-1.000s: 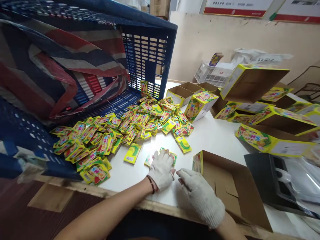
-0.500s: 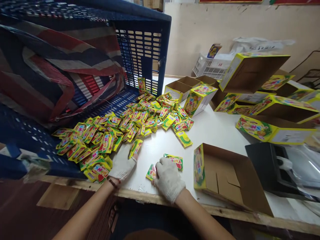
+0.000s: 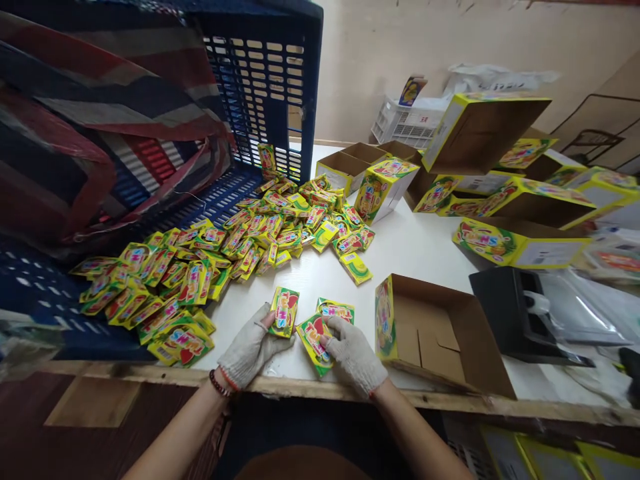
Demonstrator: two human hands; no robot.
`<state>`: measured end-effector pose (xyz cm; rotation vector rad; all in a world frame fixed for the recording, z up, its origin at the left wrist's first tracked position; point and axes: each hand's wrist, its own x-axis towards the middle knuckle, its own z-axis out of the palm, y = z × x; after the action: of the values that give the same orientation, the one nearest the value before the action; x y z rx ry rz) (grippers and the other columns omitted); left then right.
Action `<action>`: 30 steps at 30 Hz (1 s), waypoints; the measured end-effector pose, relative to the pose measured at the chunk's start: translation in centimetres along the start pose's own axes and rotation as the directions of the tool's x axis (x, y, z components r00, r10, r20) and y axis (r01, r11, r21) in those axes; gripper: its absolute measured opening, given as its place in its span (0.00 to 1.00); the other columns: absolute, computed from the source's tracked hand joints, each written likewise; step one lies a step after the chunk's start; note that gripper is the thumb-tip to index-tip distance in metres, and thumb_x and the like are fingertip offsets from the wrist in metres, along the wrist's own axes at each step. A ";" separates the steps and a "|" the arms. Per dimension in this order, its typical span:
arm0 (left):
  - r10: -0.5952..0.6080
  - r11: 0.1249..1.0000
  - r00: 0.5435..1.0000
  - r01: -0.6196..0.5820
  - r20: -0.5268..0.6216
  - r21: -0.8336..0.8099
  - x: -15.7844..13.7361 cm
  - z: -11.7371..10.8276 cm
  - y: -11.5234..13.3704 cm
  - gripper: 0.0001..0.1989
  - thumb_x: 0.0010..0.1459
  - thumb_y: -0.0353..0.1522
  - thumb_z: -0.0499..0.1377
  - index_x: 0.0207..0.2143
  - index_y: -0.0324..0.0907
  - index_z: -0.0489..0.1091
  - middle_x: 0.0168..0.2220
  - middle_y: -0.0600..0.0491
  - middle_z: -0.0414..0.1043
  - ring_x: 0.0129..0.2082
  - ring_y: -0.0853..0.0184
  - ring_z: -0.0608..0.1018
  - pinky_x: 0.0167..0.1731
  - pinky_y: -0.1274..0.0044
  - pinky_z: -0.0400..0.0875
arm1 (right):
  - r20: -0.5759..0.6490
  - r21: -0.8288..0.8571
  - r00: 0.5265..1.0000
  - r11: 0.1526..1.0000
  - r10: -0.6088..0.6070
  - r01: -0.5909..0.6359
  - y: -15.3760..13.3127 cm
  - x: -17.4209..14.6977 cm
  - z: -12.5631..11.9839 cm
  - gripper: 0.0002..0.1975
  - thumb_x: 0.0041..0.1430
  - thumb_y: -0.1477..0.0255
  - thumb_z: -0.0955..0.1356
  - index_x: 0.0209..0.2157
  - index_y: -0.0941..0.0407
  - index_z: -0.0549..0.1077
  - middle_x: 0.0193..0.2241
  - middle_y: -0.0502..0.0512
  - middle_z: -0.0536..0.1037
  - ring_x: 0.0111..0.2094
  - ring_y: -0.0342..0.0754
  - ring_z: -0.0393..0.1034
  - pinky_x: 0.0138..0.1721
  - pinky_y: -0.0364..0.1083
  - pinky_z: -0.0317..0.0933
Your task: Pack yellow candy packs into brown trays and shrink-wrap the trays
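My left hand (image 3: pixel 254 348), in a white knit glove, is closed on a small yellow-green candy packet (image 3: pixel 285 311) printed "Twins", held upright over the white table. My right hand (image 3: pixel 353 352), gloved alike, grips a tilted candy packet (image 3: pixel 315 341) by its right edge. Just behind that one, another candy packet (image 3: pixel 336 311) lies on the table, partly covered by my right fingers. A large heap of the same packets (image 3: pixel 260 233) spills from the blue crate onto the table, beyond and left of my hands. To the right sits an open cardboard display box (image 3: pixel 445 333) with a brown inside.
The blue plastic crate (image 3: pixel 305 80) lies on its side at left, with a striped sheet (image 3: pixel 150 100) inside. Several yellow display boxes (image 3: pixel 500 133) are piled at back right. A black device (image 3: pixel 515 313) stands right of the open box. A wooden edge (image 3: pixel 310 387) runs along the table front.
My left hand has moved away from the heap towards the right, bringing a packet beside my right hand. My right hand has lifted and tilted its packet. The view has shifted slightly.
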<state>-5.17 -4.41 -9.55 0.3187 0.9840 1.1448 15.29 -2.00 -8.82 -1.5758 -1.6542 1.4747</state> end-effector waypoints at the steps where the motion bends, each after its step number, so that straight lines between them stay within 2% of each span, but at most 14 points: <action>1: -0.019 1.000 1.000 0.019 0.004 0.008 0.0 0.1 0.1 0.15 0.57 0.32 0.60 0.47 0.42 0.67 0.46 0.46 0.74 0.41 0.62 0.79 0.38 0.67 0.79 | -0.016 0.019 1.000 1.000 -0.003 0.004 0.3 -0.1 -0.1 0.17 0.52 0.71 0.67 0.45 0.59 0.72 0.47 0.61 0.78 0.49 0.53 0.73 0.52 0.52 0.65; 4: -0.052 0.999 0.999 0.052 0.003 0.003 -0.1 0.3 0.3 0.15 0.56 0.30 0.61 0.47 0.43 0.67 0.45 0.46 0.74 0.41 0.62 0.79 0.39 0.67 0.78 | 0.004 0.269 1.000 0.963 0.014 -0.014 0.6 -0.7 0.0 0.14 0.50 0.67 0.69 0.40 0.56 0.70 0.43 0.59 0.79 0.46 0.55 0.74 0.48 0.53 0.68; 8: 0.013 1.000 0.997 -0.012 0.081 -0.005 -0.7 1.1 -0.3 0.19 0.55 0.32 0.62 0.50 0.43 0.66 0.51 0.46 0.72 0.47 0.61 0.77 0.47 0.67 0.75 | 0.037 0.739 0.999 0.674 -0.013 -0.019 -0.4 -1.1 1.0 0.16 0.52 0.60 0.68 0.40 0.54 0.67 0.42 0.59 0.79 0.42 0.54 0.76 0.40 0.52 0.71; 10: 0.044 0.998 0.986 -0.050 0.160 0.037 -1.0 1.6 -1.1 0.21 0.57 0.37 0.61 0.53 0.45 0.65 0.55 0.46 0.69 0.53 0.58 0.74 0.51 0.65 0.73 | -0.004 0.814 1.000 0.581 -0.005 0.007 -1.0 -0.7 2.0 0.18 0.52 0.59 0.68 0.41 0.54 0.66 0.44 0.60 0.78 0.42 0.54 0.76 0.39 0.51 0.71; 12: 0.068 0.978 0.982 -0.101 0.178 0.184 -1.2 1.9 -1.9 0.25 0.57 0.42 0.60 0.55 0.46 0.63 0.57 0.46 0.68 0.56 0.56 0.72 0.54 0.63 0.70 | -0.047 0.792 0.999 0.610 0.017 0.027 -1.2 -0.1 3.0 0.17 0.54 0.60 0.66 0.41 0.55 0.66 0.42 0.61 0.78 0.41 0.55 0.76 0.39 0.52 0.71; 15: 0.174 0.795 0.984 -0.170 0.049 0.582 -1.5 1.3 -2.5 0.31 0.48 0.42 0.65 0.54 0.44 0.65 0.55 0.45 0.70 0.55 0.53 0.72 0.56 0.63 0.67 | -0.158 0.545 0.987 0.836 0.023 0.067 -0.6 -0.1 3.6 0.16 0.54 0.63 0.66 0.43 0.56 0.67 0.41 0.62 0.78 0.43 0.56 0.75 0.44 0.55 0.70; 17: 0.237 0.578 0.972 -0.144 0.004 0.803 -1.7 0.7 -2.3 0.31 0.44 0.40 0.67 0.52 0.43 0.67 0.52 0.45 0.72 0.54 0.50 0.73 0.56 0.63 0.65 | -0.305 0.156 0.943 0.970 -0.132 0.186 0.0 -1.1 3.1 0.23 0.50 0.69 0.68 0.49 0.57 0.66 0.49 0.66 0.75 0.53 0.60 0.69 0.53 0.59 0.64; 18: 0.238 0.472 0.971 -0.149 0.037 0.869 -1.9 0.6 -2.1 0.30 0.44 0.39 0.66 0.51 0.43 0.68 0.51 0.45 0.73 0.53 0.50 0.73 0.55 0.63 0.65 | -0.326 -0.087 0.903 0.960 -0.280 0.266 0.2 -1.8 2.7 0.28 0.48 0.73 0.69 0.53 0.57 0.65 0.54 0.67 0.71 0.58 0.62 0.63 0.57 0.62 0.58; 20: 0.160 0.280 0.964 -0.251 0.213 0.927 -2.1 0.8 -1.4 0.25 0.45 0.37 0.64 0.48 0.45 0.70 0.49 0.48 0.75 0.49 0.53 0.74 0.52 0.66 0.67 | -0.167 -0.495 0.822 0.768 -0.544 0.407 0.5 -3.2 1.5 0.30 0.49 0.77 0.69 0.56 0.56 0.65 0.58 0.66 0.67 0.63 0.65 0.54 0.62 0.67 0.46; 22: 0.001 0.117 0.917 -0.396 0.399 0.911 -1.9 1.9 -0.3 0.16 0.50 0.39 0.62 0.41 0.45 0.72 0.41 0.52 0.76 0.40 0.60 0.76 0.45 0.71 0.69 | 0.087 -0.680 0.810 0.559 -0.580 0.474 0.5 -4.4 0.4 0.23 0.54 0.78 0.67 0.52 0.55 0.68 0.50 0.63 0.73 0.57 0.63 0.62 0.61 0.67 0.46; 23: -0.052 0.049 0.896 -0.440 0.442 0.897 -1.4 2.6 0.2 0.12 0.54 0.41 0.59 0.36 0.44 0.73 0.35 0.53 0.75 0.35 0.63 0.75 0.40 0.73 0.69 | 0.160 -0.723 0.832 0.511 -0.532 0.466 0.4 -4.8 -0.1 0.18 0.55 0.78 0.67 0.49 0.55 0.70 0.44 0.61 0.76 0.51 0.60 0.67 0.58 0.65 0.52; 26: 0.043 -0.146 0.879 -0.465 0.476 0.873 1.4 5.2 1.6 0.16 0.62 0.42 0.50 0.32 0.42 0.70 0.32 0.53 0.72 0.33 0.66 0.72 0.38 0.74 0.67 | 0.182 -0.764 0.906 0.525 -0.382 0.375 0.6 -5.1 -1.0 0.10 0.55 0.76 0.68 0.41 0.56 0.71 0.37 0.57 0.76 0.39 0.55 0.69 0.46 0.56 0.64; 28: 0.130 -0.296 0.826 -0.496 0.548 0.817 3.6 6.7 1.8 0.12 0.59 0.38 0.55 0.42 0.42 0.69 0.45 0.48 0.71 0.46 0.61 0.72 0.46 0.70 0.66 | 0.150 -0.746 0.912 0.562 -0.381 0.357 1.1 -4.8 -1.4 0.12 0.52 0.76 0.69 0.41 0.57 0.70 0.43 0.59 0.74 0.44 0.56 0.68 0.47 0.54 0.65; 30: 0.026 -0.461 0.816 -0.502 0.577 0.731 5.2 7.4 1.4 0.20 0.51 0.38 0.62 0.46 0.41 0.67 0.50 0.44 0.68 0.53 0.54 0.68 0.51 0.62 0.63 | 0.120 -0.735 0.891 0.564 -0.437 0.376 1.5 -4.2 -1.8 0.15 0.50 0.76 0.70 0.41 0.58 0.70 0.52 0.65 0.69 0.52 0.59 0.64 0.54 0.56 0.61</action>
<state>0.15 2.58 -6.93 2.4124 1.4179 0.1866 18.66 -5.34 -8.06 -1.3871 -2.5526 0.4644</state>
